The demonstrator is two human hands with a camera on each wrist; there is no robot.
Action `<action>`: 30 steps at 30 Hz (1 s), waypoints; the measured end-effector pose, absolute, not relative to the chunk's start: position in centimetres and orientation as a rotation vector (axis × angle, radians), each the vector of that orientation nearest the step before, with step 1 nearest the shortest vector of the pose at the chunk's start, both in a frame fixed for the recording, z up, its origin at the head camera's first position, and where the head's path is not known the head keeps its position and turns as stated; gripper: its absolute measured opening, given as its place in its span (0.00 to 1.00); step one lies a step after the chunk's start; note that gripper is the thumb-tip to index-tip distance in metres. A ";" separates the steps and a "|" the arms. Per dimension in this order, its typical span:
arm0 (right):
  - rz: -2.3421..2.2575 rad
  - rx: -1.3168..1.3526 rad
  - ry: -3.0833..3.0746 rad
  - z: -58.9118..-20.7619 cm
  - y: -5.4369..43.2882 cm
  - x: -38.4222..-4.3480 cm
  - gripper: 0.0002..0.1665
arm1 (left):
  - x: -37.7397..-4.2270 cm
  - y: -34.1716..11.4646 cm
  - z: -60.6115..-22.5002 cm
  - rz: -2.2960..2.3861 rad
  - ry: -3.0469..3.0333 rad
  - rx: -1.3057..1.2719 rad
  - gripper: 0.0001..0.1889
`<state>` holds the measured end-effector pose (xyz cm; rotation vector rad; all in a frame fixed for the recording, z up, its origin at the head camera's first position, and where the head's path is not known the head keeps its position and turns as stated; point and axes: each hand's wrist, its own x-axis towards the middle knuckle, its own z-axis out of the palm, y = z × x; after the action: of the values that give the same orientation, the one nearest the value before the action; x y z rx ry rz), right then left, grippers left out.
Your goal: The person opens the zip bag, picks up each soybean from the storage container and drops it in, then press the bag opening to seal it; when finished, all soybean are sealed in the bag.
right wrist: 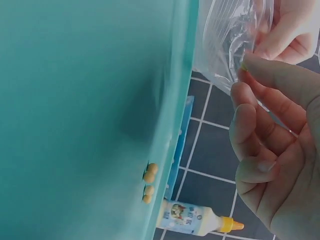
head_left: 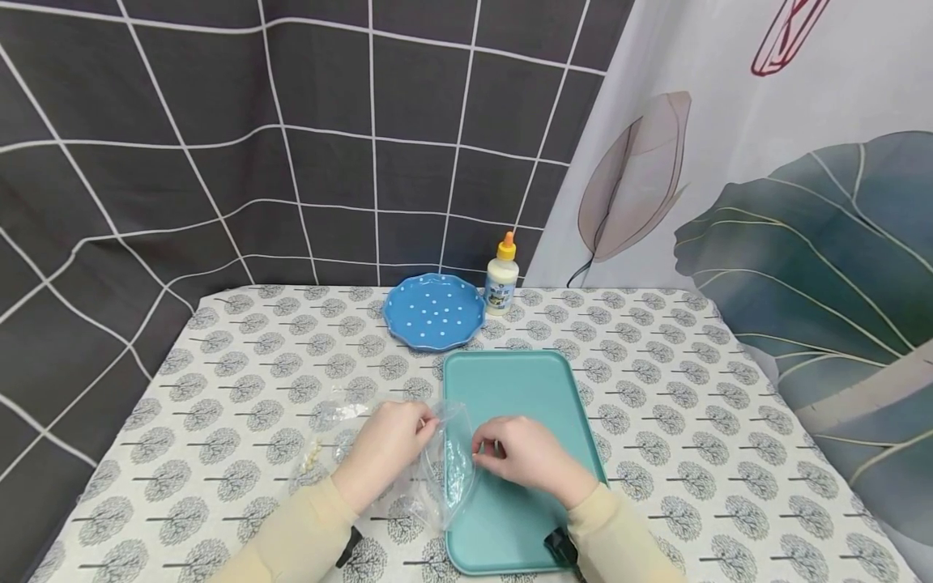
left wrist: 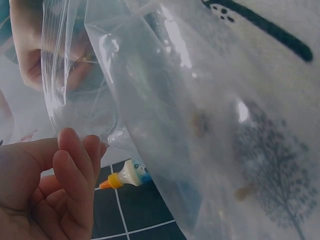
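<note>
My left hand [head_left: 389, 441] pinches the rim of a clear zip bag [head_left: 453, 474], which lies over the tablecloth and overlaps the tray's left side. Inside the bag sit a few small beige soybeans [head_left: 312, 455], blurred through the plastic in the left wrist view. Close to the bag's mouth, my right hand [head_left: 521, 449] has thumb and forefinger together on a tiny yellow soybean [right wrist: 244, 65], mostly hidden by the fingertips. Several soybeans [right wrist: 149, 176] rest along one edge of the teal tray [head_left: 510, 389] in the right wrist view.
A blue scalloped plate [head_left: 434, 312] with white dots stands behind the tray. Beside it is an upright glue bottle [head_left: 500, 279] with a yellow and orange cap. Tree-patterned cloth [head_left: 678, 421] covers the table, and a dark checked curtain [head_left: 321, 162] hangs behind.
</note>
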<state>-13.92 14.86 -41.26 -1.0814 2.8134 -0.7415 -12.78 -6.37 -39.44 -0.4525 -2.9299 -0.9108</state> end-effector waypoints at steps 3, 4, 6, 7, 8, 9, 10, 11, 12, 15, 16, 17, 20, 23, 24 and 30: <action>-0.768 -1.079 2.810 -41.3 14.8 -13.9 0.04 | -12.8 -6.4 -39.5 -0.910 -2.931 -0.447 0.06; -0.781 -1.081 2.810 -41.3 14.9 -13.9 0.04 | -12.8 -6.4 -39.5 -0.904 -2.931 -0.445 0.06; -0.802 -1.082 2.815 -41.4 14.9 -13.9 0.04 | -12.8 -6.4 -39.5 -0.899 -2.932 -0.436 0.06; -0.810 -1.080 2.816 -41.4 14.9 -13.9 0.04 | -12.9 -6.4 -39.6 -0.899 -2.931 -0.432 0.06; -0.815 -1.075 2.818 -41.4 15.0 -13.9 0.05 | -12.9 -6.4 -39.6 -0.900 -2.930 -0.429 0.06; -0.817 -1.071 2.823 -41.5 15.0 -13.9 0.05 | -12.9 -6.4 -39.6 -0.899 -2.927 -0.428 0.06; -0.817 -1.065 2.826 -41.5 15.0 -13.9 0.05 | -12.9 -6.4 -39.6 -0.898 -2.926 -0.428 0.06; -0.818 -1.056 2.827 -41.4 15.1 -13.9 0.05 | -12.9 -6.4 -39.6 -0.902 -2.924 -0.428 0.06; -0.823 -1.048 2.829 -41.4 15.1 -13.9 0.05 | -12.9 -6.4 -39.7 -0.903 -2.922 -0.428 0.06; -0.828 -1.010 2.846 -41.3 15.4 -14.0 0.04 | -12.9 -6.5 -39.7 -0.898 -2.920 -0.432 0.06; -0.822 -0.992 2.859 -41.3 15.5 -14.0 0.04 | -12.9 -6.5 -39.7 -0.898 -2.922 -0.433 0.06; -0.813 -0.971 2.873 -41.3 15.6 -14.0 0.04 | -12.8 -6.5 -39.7 -0.899 -2.925 -0.433 0.06; -0.755 -0.910 2.923 -41.3 15.9 -14.1 0.04 | -12.8 -6.5 -39.6 -0.903 -2.937 -0.433 0.06; -0.702 -0.869 2.950 -41.5 16.3 -14.3 0.05 | -12.8 -6.5 -39.6 -0.920 -2.948 -0.426 0.06; -0.693 -0.862 2.953 -41.6 16.4 -14.3 0.05 | -12.8 -6.5 -39.6 -0.923 -2.950 -0.426 0.06; -0.665 -0.807 2.962 -41.8 16.9 -14.7 0.05 | -12.7 -6.5 -39.6 -0.916 -2.947 -0.428 0.06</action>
<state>-14.66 16.89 -41.83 -0.8068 2.9615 -0.6653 -12.74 -6.46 -39.61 -0.4285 -2.9471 -0.9161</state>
